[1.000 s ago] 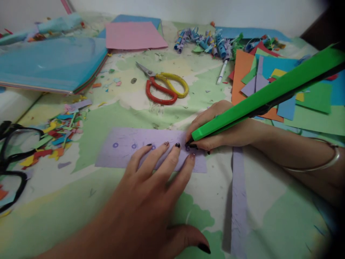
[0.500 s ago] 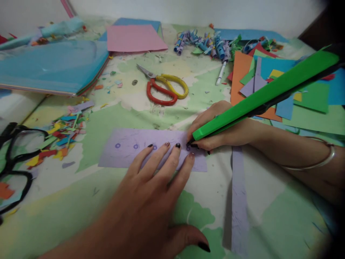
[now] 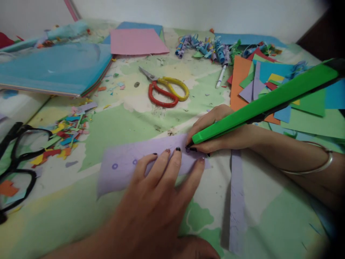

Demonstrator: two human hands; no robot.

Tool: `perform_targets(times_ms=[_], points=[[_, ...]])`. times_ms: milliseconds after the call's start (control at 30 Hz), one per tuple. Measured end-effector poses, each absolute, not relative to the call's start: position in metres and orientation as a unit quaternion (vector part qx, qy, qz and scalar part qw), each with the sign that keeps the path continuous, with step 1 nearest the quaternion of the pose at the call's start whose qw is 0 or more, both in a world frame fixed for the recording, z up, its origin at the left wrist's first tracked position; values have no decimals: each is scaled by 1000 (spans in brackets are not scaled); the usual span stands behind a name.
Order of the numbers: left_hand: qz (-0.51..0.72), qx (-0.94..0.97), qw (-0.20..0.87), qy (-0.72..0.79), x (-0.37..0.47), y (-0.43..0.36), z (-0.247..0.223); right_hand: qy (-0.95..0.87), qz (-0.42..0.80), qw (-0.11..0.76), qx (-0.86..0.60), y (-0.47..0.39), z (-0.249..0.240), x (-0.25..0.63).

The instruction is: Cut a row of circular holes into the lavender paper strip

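Observation:
A strip of light purple paper [image 3: 118,176] lies tilted on the table with small drawn rings on it, its left end slightly raised. My left hand [image 3: 159,194] rests across it, fingers spread and fingertips on the paper. In my right hand [image 3: 223,126] is a long green utility knife [image 3: 258,109] with a black slider, gripped near its front end. Its dark tip touches the paper at a ring near the right end. Some rings are hidden under my left fingers. Just right of my hands stands a narrow purple strip [image 3: 237,205].
Scissors [image 3: 164,91] with red and yellow handles lie beyond the paper. Black glasses [image 3: 20,162] and colourful scraps [image 3: 67,133] are at left, near a blue folder [image 3: 54,68]. Coloured paper sheets [image 3: 309,118] lie at right; curled paper fringes [image 3: 205,46] sit behind.
The purple paper has turned, its left end coming nearer to me. My left hand has shifted slightly with it, its thumb lower. The knife tip stays at the same ring.

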State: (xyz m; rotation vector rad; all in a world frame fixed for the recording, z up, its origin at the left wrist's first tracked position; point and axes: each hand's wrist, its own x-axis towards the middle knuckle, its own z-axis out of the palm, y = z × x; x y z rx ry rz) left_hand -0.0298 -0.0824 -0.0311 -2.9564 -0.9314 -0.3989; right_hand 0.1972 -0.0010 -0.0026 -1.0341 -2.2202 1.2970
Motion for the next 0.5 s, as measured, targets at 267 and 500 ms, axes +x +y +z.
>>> perform_targets(times_ms=[267, 500], points=[[-150, -942, 25, -301, -27, -83, -38, -742, 525, 198, -368, 0, -2, 198], [-139, -944, 24, -299, -28, -80, -37, -774, 497, 190, -343, 1, -3, 198]])
